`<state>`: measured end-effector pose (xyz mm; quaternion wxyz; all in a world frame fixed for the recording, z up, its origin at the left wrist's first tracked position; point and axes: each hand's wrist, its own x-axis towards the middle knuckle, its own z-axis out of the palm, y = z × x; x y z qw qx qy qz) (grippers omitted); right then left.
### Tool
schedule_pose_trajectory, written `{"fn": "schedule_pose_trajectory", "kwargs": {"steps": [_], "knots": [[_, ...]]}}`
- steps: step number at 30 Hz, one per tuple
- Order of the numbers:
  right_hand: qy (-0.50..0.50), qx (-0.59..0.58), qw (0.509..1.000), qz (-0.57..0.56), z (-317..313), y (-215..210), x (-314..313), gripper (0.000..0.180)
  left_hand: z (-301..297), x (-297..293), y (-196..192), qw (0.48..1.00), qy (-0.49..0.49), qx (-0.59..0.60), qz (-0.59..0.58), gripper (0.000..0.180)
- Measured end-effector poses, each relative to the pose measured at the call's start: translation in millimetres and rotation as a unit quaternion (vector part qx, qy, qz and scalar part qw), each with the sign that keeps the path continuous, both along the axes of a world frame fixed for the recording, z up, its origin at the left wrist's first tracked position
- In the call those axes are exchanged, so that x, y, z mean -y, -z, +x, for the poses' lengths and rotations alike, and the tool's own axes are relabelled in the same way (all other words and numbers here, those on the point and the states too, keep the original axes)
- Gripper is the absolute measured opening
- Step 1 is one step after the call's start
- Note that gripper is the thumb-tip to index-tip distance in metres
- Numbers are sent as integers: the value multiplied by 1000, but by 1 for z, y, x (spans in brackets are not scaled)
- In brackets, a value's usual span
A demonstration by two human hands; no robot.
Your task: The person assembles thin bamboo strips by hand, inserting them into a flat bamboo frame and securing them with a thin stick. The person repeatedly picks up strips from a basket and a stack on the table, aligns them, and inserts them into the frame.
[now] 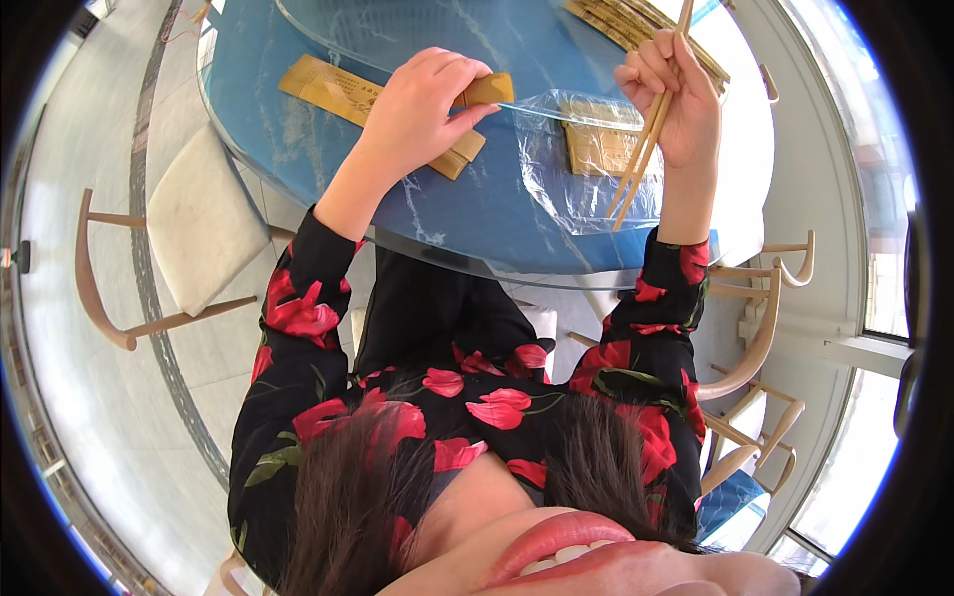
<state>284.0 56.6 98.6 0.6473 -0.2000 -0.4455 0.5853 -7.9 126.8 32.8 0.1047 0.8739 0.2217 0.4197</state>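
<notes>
Blue table, near edge first: clear plastic lies there, brown packet showing through it; can't tell if inside or under. Right hand closed round a pair of chopsticks, tips down over the plastic. Left hand half curled, thumb and fingers pinching a brown paper piece. Paper sleeve flat beneath left wrist. Sleeve stack farther off, beyond right hand.
</notes>
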Motion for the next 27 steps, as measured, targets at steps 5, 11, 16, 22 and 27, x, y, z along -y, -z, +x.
{"fn": "schedule_pose_trajectory", "kwargs": {"steps": [5,11,16,22,27], "knots": [[30,383,907,-171,-65,-9,-4,30,1,-3,-3,999,16,32,40,35],[28,429,879,-205,-77,12,-10,24,-1,-4,-3,998,28,2,59,36],[26,482,854,-193,-78,16,-14,23,0,-4,-2,995,25,-18,92,37],[37,477,857,-193,-79,15,-12,21,-1,-2,-6,993,-11,-14,116,39],[-11,428,875,-227,-74,14,-12,21,-2,0,-2,997,12,-50,53,45]]}}
